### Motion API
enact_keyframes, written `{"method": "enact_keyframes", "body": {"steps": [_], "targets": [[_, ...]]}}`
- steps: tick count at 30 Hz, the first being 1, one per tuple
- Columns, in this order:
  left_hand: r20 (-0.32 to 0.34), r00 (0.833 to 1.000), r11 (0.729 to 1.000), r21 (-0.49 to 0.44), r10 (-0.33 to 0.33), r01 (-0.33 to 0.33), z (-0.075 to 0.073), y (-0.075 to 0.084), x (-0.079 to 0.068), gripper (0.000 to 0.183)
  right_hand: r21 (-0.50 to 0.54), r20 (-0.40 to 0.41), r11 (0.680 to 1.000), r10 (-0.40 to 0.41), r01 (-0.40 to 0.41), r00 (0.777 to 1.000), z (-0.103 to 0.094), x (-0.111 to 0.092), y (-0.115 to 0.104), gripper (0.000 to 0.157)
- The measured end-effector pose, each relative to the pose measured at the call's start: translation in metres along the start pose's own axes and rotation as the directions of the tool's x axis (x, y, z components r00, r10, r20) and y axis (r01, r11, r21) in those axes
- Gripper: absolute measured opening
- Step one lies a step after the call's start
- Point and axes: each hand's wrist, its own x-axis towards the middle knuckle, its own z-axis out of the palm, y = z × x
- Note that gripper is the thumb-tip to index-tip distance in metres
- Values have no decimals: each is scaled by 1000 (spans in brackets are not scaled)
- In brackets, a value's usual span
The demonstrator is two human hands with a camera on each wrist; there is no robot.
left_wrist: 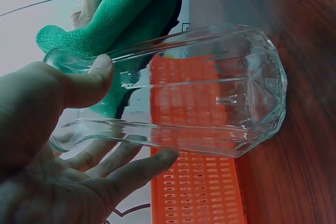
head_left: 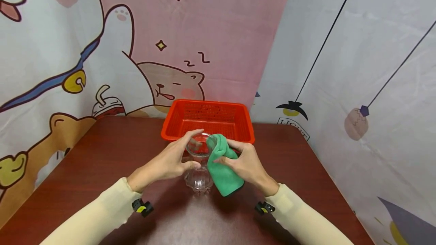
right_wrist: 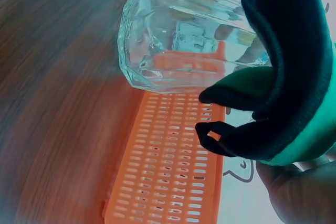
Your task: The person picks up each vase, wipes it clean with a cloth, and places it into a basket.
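Observation:
A clear glass vase (head_left: 199, 180) with a flared rim and a faceted body stands roughly upright in front of me. My left hand (head_left: 170, 161) holds it from the left near the neck; in the left wrist view its thumb lies across the glass and the fingers spread beneath. A green cloth (head_left: 225, 177) with a dark underside is pinched in my right hand (head_left: 248, 162), its bunched top at the vase's rim. In the right wrist view the cloth's dark folds (right_wrist: 294, 40) hide part of the vase's upper end.
A red perforated plastic basket (head_left: 211, 113) sits on the dark reddish wooden table (head_left: 122, 146), just beyond the hands. Behind the table hangs a cartoon-printed backdrop (head_left: 231, 41), which also covers the right side.

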Motion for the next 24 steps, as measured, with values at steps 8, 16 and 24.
{"method": "enact_keyframes", "body": {"steps": [8,16,24], "targets": [[16,1000,1000,-27,3,-3,-1,-1,0,104,-49,22,997,-54,55,998,0,2,3,50],[7,1000,1000,17,25,-26,-1,-4,0,103,-90,48,994,-59,63,997,0,3,6,46],[3,999,999,19,35,-35,1,-4,0,103,-158,77,984,-71,83,994,3,0,13,48]]}}
